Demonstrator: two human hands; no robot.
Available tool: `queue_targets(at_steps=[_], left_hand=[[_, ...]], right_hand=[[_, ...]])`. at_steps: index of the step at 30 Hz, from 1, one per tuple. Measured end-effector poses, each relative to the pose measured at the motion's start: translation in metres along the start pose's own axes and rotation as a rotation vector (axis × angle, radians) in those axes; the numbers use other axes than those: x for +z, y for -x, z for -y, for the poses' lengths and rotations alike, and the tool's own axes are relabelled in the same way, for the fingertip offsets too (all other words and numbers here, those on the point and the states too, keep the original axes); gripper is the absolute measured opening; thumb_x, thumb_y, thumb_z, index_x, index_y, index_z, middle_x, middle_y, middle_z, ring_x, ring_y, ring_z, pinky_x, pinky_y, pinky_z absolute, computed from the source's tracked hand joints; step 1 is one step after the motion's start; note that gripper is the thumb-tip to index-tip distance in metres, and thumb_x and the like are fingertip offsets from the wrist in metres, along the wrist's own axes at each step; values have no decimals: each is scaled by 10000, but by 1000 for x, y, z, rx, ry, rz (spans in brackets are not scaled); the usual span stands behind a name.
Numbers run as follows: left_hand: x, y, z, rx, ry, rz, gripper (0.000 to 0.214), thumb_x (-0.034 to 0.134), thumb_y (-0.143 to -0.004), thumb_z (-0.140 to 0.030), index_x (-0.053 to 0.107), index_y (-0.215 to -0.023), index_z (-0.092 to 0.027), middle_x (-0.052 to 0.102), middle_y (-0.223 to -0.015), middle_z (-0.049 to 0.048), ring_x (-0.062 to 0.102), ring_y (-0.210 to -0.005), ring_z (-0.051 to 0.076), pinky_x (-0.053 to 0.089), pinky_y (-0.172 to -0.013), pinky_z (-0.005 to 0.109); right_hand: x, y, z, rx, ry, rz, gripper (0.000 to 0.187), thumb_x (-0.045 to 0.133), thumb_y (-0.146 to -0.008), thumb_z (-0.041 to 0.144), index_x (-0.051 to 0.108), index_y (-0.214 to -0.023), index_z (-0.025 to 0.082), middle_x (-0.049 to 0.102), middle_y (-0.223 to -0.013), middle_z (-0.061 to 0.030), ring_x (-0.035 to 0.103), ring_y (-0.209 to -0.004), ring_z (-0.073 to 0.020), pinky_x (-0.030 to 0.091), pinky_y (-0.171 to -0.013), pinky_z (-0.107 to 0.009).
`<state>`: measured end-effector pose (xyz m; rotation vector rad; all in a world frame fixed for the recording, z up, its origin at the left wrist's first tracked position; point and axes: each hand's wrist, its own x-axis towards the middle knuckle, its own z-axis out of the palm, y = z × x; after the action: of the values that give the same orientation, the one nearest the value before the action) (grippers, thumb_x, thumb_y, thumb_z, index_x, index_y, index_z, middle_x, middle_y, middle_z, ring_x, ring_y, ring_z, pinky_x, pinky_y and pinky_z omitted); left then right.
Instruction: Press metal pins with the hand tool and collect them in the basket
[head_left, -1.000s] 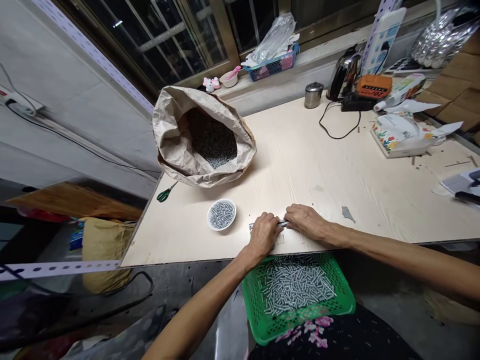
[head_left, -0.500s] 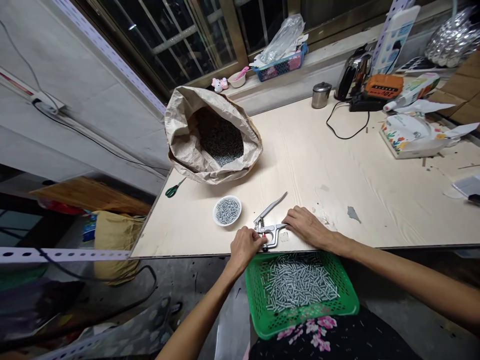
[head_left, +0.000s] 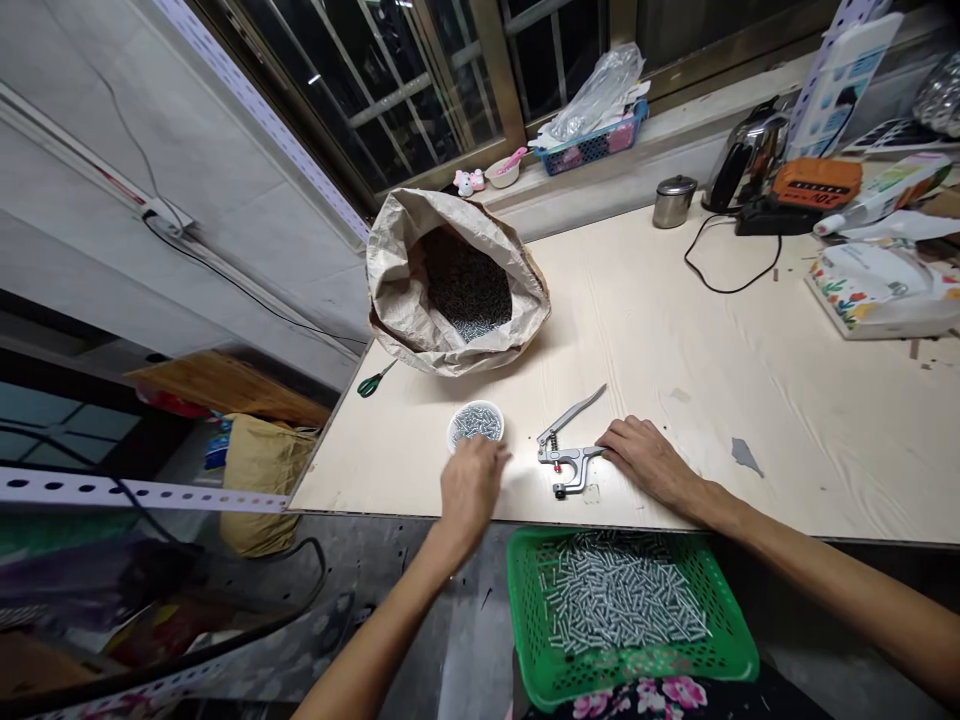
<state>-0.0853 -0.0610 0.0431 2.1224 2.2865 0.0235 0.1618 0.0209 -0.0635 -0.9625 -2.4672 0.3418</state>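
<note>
Metal hand pliers (head_left: 568, 450) lie on the pale wooden table (head_left: 675, 330) with their handles sprung apart. My right hand (head_left: 645, 458) rests on the table, its fingers on the lower handle. My left hand (head_left: 471, 482) hovers just below a small white bowl (head_left: 475, 424) of little metal pieces; its fingers are curled and blurred, and I cannot see anything in them. A green plastic basket (head_left: 630, 610) holding many small metal pieces sits on my lap under the table edge.
A large paper sack (head_left: 454, 282) of dark small parts stands open behind the bowl. Green-handled scissors (head_left: 373, 381) lie at the table's left edge. A kettle (head_left: 742, 160), steel cup (head_left: 673, 201), black cord, orange device and tissue pack (head_left: 877, 288) occupy the far right.
The pliers' handles sprang apart. My left hand left the pliers and moved left and up to the white bowl. My right hand stayed on the lower handle. The camera shifted left.
</note>
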Motion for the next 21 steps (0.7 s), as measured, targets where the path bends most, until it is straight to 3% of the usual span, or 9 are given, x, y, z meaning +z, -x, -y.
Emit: queue_targets(at_steps=[2, 6, 14, 21], left_hand=[[4, -29, 23, -67, -144, -79, 267, 427, -939, -221, 677, -1022, -181, 644, -999, 90, 530, -963, 235, 435, -749, 317], [13, -66, 52, 49, -305, 12, 285, 412, -919, -150, 690, -970, -183, 632, -986, 116, 520, -966, 251, 438, -747, 335], [11, -70, 52, 249, -324, 144, 291, 391, -879, -38, 660, -916, -142, 600, -1005, 152, 520, -992, 268, 433, -760, 361], [14, -73, 48, 177, -335, 182, 280, 377, -887, -35, 640, -919, -127, 601, -1030, 142, 549, -992, 246, 434, -709, 309]], right_hand=[[1, 0, 0, -2, 6, -12, 208, 407, -957, 231, 608, -913, 207, 599, -867, -56, 487, -809, -199, 344, -709, -333], [2, 0, 1, -1, -5, -35, 185, 429, -944, 212, 611, -911, 205, 602, -861, -52, 491, -799, -196, 347, -702, -330], [5, 0, 1, -15, 24, -62, 154, 458, -928, 204, 608, -894, 209, 602, -843, -48, 496, -787, -193, 341, -691, -321], [3, -1, 4, -6, -11, -61, 182, 427, -943, 209, 602, -893, 197, 593, -855, -51, 474, -798, -195, 339, -702, -322]])
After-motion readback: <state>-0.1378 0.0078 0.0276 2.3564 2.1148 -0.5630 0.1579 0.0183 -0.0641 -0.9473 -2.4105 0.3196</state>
